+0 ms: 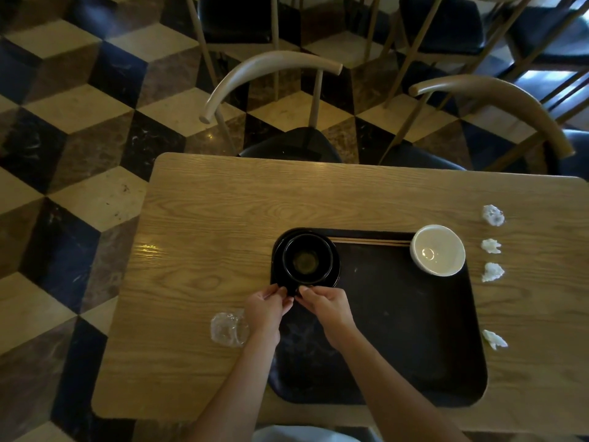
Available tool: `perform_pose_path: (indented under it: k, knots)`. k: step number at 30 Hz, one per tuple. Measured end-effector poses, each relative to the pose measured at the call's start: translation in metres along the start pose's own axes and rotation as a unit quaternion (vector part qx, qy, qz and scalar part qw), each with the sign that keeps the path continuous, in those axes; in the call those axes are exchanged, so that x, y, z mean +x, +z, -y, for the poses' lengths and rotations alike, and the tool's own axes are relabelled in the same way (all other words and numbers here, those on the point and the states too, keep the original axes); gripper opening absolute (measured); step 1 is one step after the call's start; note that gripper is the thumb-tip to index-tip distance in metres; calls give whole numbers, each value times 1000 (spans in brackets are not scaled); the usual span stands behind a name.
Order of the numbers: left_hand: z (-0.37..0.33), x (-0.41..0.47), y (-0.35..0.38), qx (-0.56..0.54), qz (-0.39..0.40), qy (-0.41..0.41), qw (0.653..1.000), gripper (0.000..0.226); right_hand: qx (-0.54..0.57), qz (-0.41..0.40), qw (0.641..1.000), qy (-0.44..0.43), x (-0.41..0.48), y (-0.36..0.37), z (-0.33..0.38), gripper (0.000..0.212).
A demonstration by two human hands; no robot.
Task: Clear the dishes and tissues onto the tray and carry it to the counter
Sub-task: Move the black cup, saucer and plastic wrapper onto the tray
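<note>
A black tray (414, 330) lies on the wooden table (207, 212). In its far left corner a black bowl (307, 258) sits on a black plate (333, 275). My left hand (266, 309) and my right hand (325, 304) both pinch the plate's near rim. A white bowl (438, 250) rests in the tray's far right corner, with chopsticks (369, 241) along the far edge. Several crumpled tissues lie on the table right of the tray, such as one tissue (493, 214) at the far end and another tissue (494, 339) nearer me. A clear glass (229, 328) lies left of my left hand.
Two wooden chairs with dark seats, one chair (271, 68) and a second chair (497, 100), stand at the table's far side. More chairs stand behind them. A tiled floor (79, 138) in a cube pattern spreads to the left.
</note>
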State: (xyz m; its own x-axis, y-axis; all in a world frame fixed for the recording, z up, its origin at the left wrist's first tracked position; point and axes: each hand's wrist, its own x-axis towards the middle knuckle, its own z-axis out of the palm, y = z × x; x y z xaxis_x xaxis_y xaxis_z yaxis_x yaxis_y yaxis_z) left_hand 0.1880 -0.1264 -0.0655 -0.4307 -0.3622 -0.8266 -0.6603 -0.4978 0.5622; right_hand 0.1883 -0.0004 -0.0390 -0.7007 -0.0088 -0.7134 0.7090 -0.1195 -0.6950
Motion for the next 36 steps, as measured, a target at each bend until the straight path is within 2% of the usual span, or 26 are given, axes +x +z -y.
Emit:
perform_pose_path:
  k: [6, 12, 16, 19, 22, 24, 26, 28, 32, 34, 36]
  knots:
    - [-1, -1, -3, 15, 7, 3, 1000, 14, -14, -13, 1000, 3, -2, 0, -1, 15]
    - [-6, -9, -6, 42, 25, 14, 999, 8, -76, -66, 995, 1, -5, 3, -7, 12]
    - [-9, -17, -12, 73, 47, 18, 996, 13, -145, -92, 985, -26, -8, 5, -4, 14]
    - [-10, -21, -18, 101, 63, 40, 992, 10, -192, -105, 975, -44, -10, 8, -1, 14]
    - [-11, -26, -28, 179, 75, 97, 976, 10, -214, -106, 969, -60, -14, 6, 2, 14]
    - [-14, -30, -37, 246, 84, 159, 952, 16, -221, -94, 968, -71, -18, 0, 1, 8]
    - [-19, -34, -50, 315, 95, 235, 915, 21, -227, -89, 967, -80, -23, -11, 0, 20]
    - [-27, -36, -66, 390, 90, 294, 868, 26, -240, -101, 962, -85, -27, -28, 0, 31]
    - [-34, -34, -99, 511, 103, 376, 766, 40, -310, -155, 932, -105, -37, -76, -1, 32]
    - [-31, -26, -111, 582, 107, 390, 706, 52, -355, -192, 908, -110, -41, -105, -4, 30]
    - [-25, -14, -118, 647, 99, 368, 661, 68, -393, -248, 876, -130, -45, -135, -8, 29]
